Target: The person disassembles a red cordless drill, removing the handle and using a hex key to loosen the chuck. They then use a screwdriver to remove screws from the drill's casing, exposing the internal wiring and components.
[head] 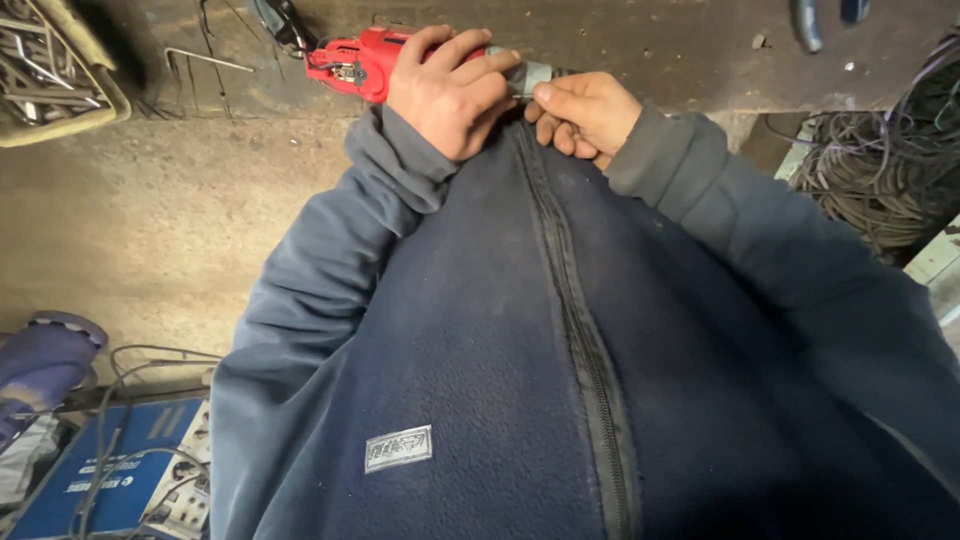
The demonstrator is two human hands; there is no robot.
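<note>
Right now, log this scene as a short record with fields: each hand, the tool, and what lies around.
left hand: wrapped over the red body of a power tool
right hand: fingertips pinch the tool's grey front end
tool position: held close above the dark workbench, level, red end to the left of the picture
clothing: dark blue fleece jacket with a zip down the middle
left of picture: tray of metal rods
right of picture: coils of wire
lower left of picture: blue box under loose cables

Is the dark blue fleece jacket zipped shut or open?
Shut: the dark blue fleece jacket has its black zipper closed along all its visible length.
</note>
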